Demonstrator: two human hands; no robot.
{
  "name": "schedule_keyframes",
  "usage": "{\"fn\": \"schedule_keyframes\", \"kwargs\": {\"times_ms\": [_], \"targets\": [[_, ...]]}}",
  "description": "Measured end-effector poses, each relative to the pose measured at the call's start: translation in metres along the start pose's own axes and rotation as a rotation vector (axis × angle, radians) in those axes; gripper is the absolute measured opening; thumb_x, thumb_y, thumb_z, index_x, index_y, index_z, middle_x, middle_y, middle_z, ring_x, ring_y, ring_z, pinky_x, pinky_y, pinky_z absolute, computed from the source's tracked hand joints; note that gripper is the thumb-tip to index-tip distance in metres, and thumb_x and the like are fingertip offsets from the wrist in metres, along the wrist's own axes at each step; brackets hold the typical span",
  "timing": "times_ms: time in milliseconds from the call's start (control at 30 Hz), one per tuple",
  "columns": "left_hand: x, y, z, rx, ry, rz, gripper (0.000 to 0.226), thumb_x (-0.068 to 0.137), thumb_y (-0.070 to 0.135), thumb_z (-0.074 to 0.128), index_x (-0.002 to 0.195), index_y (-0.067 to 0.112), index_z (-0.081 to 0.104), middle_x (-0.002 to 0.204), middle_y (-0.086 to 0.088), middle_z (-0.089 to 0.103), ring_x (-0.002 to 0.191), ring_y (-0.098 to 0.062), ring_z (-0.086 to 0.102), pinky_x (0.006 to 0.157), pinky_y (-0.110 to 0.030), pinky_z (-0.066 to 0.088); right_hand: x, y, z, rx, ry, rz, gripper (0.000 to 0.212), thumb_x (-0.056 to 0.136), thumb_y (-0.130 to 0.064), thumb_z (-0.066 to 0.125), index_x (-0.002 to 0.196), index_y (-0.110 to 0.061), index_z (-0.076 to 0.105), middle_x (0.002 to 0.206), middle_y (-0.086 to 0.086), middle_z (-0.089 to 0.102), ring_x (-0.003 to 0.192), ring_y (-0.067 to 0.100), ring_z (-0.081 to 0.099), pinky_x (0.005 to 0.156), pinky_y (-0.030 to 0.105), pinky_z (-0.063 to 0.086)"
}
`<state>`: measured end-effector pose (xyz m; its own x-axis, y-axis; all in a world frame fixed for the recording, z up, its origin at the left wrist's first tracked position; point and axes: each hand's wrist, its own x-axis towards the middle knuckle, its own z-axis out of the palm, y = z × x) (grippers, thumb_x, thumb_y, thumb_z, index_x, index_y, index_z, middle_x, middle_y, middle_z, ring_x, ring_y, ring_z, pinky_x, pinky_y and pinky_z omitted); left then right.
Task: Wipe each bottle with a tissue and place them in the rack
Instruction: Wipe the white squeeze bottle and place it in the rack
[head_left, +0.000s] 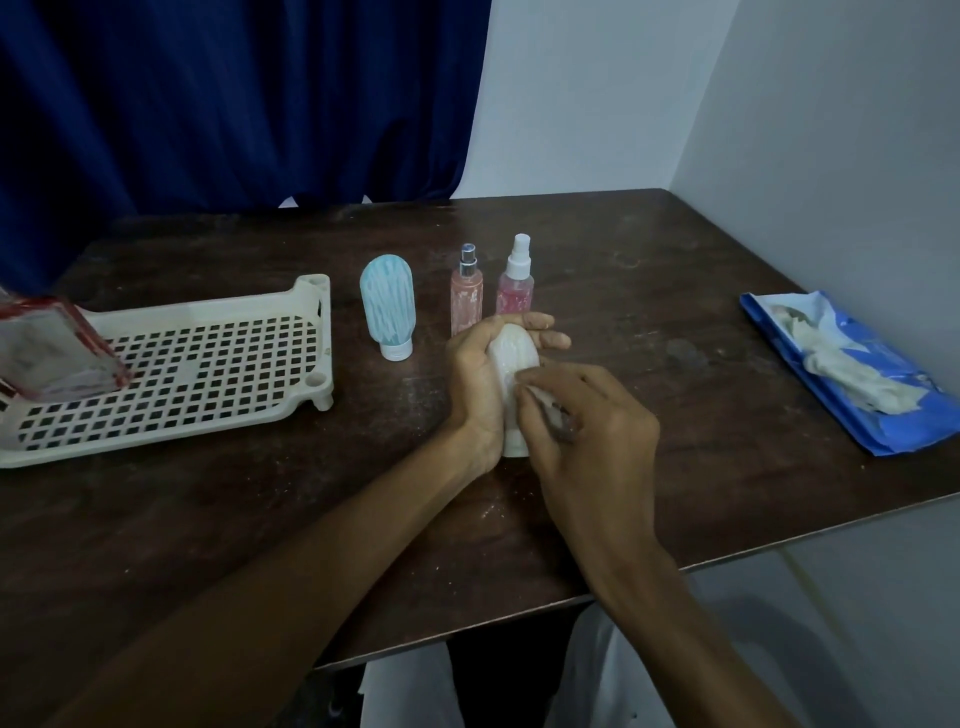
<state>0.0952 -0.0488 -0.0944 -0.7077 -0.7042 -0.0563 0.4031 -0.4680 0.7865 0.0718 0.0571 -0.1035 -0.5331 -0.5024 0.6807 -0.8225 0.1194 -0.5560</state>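
Note:
My left hand (480, 382) grips a white squeeze bottle (511, 358) at the middle of the table, cap end toward me. My right hand (587, 415) pinches a crumpled tissue (550, 410) and presses it against the bottle's side. A light blue squeeze bottle (387, 304) stands cap-down to the left. Two pink spray bottles stand behind my hands, one with a silver nozzle (466, 291) and one with a white nozzle (516, 283). The cream perforated rack (208, 374) lies at the left, with a clear red-trimmed bottle (52, 353) in it.
A blue tissue pack (852, 374) lies open at the table's right edge, white tissue spilling out. The dark wooden table (260, 519) meets a blue curtain at the back and a white wall on the right.

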Motion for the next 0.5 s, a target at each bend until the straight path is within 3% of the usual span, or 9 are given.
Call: {"fn": "schedule_keyframes", "kwargs": {"times_ms": [100, 233, 333, 500], "targets": [[0.001, 0.000, 0.001, -0.003, -0.001, -0.020, 0.037, 0.094, 0.022, 0.033, 0.089, 0.001, 0.063, 0.074, -0.012, 0.068, 0.053, -0.020, 0.058, 0.056, -0.028, 0.048, -0.004, 0.002, -0.004, -0.002, -0.023, -0.022, 0.015, 0.081, -0.006, 0.078, 0.096, -0.010, 0.078, 0.097, 0.005, 0.072, 0.082, 0.009, 0.068, 0.073, 0.014, 0.051], [0.000, 0.001, 0.003, -0.017, -0.013, -0.017, 0.037, 0.096, 0.020, 0.033, 0.090, -0.002, 0.062, 0.073, -0.014, 0.066, 0.051, -0.017, 0.058, 0.053, -0.024, 0.049, 0.007, 0.008, -0.007, -0.039, -0.008, 0.011, 0.015, 0.082, -0.005, 0.077, 0.096, -0.010, 0.077, 0.094, 0.003, 0.072, 0.078, 0.006, 0.065, 0.074, 0.004, 0.045], [0.000, 0.000, 0.001, -0.011, -0.005, 0.014, 0.039, 0.097, 0.020, 0.032, 0.090, -0.002, 0.063, 0.073, -0.015, 0.066, 0.063, -0.021, 0.062, 0.062, -0.029, 0.052, 0.013, 0.005, -0.003, -0.050, -0.009, -0.003, 0.015, 0.082, -0.004, 0.077, 0.096, -0.009, 0.077, 0.095, 0.004, 0.072, 0.081, 0.003, 0.062, 0.077, -0.001, 0.040], [0.000, 0.000, 0.001, 0.015, 0.026, 0.011, 0.040, 0.097, 0.022, 0.033, 0.088, -0.001, 0.065, 0.072, -0.013, 0.067, 0.057, -0.020, 0.060, 0.058, -0.027, 0.049, 0.005, -0.003, -0.001, -0.028, -0.039, -0.050, 0.009, 0.080, -0.004, 0.078, 0.089, -0.006, 0.076, 0.088, 0.005, 0.071, 0.074, 0.012, 0.066, 0.069, 0.018, 0.050]]}}
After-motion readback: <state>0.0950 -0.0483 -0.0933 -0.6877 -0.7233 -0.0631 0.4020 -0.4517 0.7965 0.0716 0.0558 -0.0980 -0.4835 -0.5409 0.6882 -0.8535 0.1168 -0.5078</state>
